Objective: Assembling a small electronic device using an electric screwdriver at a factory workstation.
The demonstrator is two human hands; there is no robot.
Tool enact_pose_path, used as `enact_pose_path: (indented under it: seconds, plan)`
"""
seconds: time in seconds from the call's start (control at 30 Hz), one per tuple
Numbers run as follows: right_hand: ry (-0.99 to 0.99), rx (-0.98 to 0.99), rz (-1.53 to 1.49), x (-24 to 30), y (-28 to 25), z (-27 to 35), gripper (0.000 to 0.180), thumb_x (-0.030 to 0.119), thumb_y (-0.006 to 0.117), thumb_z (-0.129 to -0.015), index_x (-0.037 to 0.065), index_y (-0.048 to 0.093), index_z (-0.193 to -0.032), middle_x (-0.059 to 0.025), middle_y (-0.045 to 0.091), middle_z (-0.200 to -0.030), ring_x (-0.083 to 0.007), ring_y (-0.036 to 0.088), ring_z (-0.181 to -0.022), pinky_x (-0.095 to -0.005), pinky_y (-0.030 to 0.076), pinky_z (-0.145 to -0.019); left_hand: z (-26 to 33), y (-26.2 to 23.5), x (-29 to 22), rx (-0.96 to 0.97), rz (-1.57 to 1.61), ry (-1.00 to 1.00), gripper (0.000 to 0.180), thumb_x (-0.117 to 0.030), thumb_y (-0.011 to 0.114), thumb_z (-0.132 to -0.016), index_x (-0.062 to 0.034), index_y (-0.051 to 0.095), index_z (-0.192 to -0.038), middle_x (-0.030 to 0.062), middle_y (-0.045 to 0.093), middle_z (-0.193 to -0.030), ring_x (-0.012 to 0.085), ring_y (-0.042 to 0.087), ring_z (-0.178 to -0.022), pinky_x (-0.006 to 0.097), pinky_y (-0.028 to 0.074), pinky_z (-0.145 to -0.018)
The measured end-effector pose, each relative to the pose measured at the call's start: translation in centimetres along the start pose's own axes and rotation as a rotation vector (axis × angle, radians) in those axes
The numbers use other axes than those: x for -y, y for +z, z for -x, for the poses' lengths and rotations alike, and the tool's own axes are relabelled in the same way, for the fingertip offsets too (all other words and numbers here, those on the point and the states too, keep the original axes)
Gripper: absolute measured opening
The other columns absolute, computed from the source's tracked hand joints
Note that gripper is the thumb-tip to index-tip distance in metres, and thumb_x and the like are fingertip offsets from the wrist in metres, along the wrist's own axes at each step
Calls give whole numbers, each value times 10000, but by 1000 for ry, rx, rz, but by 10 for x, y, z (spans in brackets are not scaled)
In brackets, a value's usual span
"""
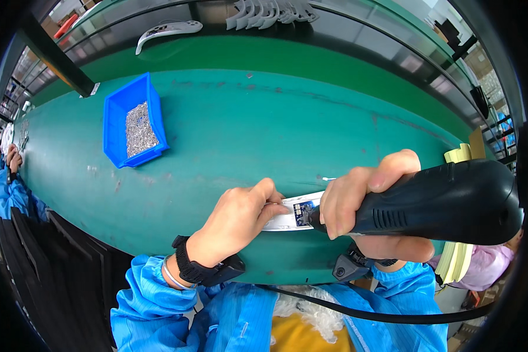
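Your left hand [240, 220] pins the white part [290, 214]; your right hand [364, 199] grips the screwdriver [446, 202], mid-fastening; next, keep it square.

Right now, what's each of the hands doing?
Left hand: closed, pinning the white part on the green table.
Right hand: closed around the black power screwdriver.

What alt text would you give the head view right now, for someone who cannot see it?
On a green workbench, the person's right hand presses a black power screwdriver onto a small blue circuit board in a white part steadied by the left hand. A blue bin of screws sits far left.
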State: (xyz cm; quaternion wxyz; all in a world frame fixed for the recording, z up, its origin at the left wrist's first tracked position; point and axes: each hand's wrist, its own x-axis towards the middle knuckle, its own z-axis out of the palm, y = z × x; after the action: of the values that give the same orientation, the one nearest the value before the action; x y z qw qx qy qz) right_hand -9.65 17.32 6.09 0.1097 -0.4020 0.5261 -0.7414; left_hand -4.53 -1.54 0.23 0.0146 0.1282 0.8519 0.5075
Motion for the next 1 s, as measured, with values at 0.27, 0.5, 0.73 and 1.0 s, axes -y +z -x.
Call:
enact_pose_path:
  seconds: [0.27,0.5,0.73,1.0]
  plan:
    - [76,-68,-30,1,8,2,686,627,570,-651,68,313,-953,-98,510,-601,-175,513,-456,-274,440,-443,0,4,0,-20,-101,11,182,-126,616,-737,-22,466,-730,160,541,-594,331,551,-562,394,428,-495]
    - [-67,110,-88,-14,5,-8,687,630,574,-641,71,317,-948,-90,507,-599,-174,513,-460,-272,437,-441,1,4,-4,-17,-107,-4,190,-134,603,-749,-22,451,-725,165,546,-607,341,550,-575,406,428,-496]
    - [-154,24,-115,-18,16,-11,678,615,587,-637,69,323,-940,-77,504,-588,-174,520,-459,-271,434,-441,0,5,-5,-17,-157,-14,206,-120,578,-764,-12,408,-722,192,541,-613,369,541,-595,428,429,-506]
    - [-58,66,-51,-12,14,-8,654,583,612,-648,69,335,-943,-75,501,-589,-173,515,-475,-278,431,-462,2,7,-4,-26,-206,-40,137,-63,614,-720,-16,485,-731,152,565,-636,318,567,-564,357,441,-478]
